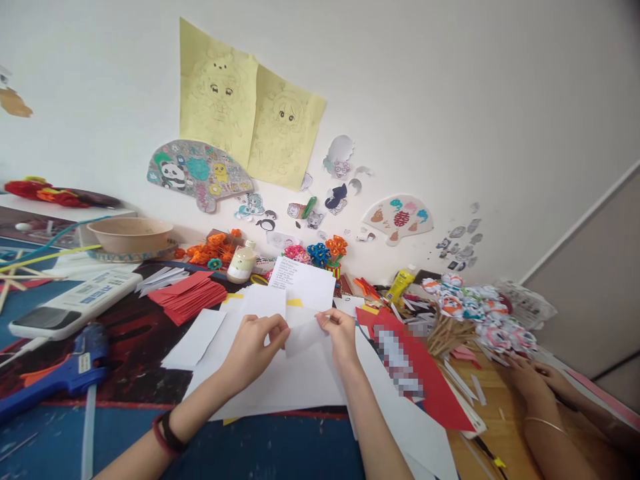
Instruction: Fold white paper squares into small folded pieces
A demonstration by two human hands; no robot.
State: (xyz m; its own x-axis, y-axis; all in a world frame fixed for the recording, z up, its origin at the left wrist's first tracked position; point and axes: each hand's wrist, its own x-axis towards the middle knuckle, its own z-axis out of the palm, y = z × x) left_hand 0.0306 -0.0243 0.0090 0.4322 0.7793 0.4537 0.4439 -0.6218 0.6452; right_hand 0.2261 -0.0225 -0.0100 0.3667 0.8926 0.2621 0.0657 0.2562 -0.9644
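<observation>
My left hand [261, 343] and my right hand [339, 332] pinch opposite sides of a small, thin white sheet of paper [306, 335], raised a little off the table. Beneath it lie large white paper sheets [270, 393]. Just beyond my hands, a white sheet with handwritten lines [313, 283] leans near a bottle of cream-coloured liquid [242, 262]. White cards [195, 340] and a fanned stack of red paper pieces [189, 297] are to the left of my left hand. Red paper [440, 393] is to the right of my right hand.
At the left are a blue glue gun [87, 363], a white power strip-like device [75, 303] and a beige basin [131, 235]. Paper flowers [320, 255] stand against the wall. Another person's hands [530, 377] work at the right, near white crafted pieces [500, 320].
</observation>
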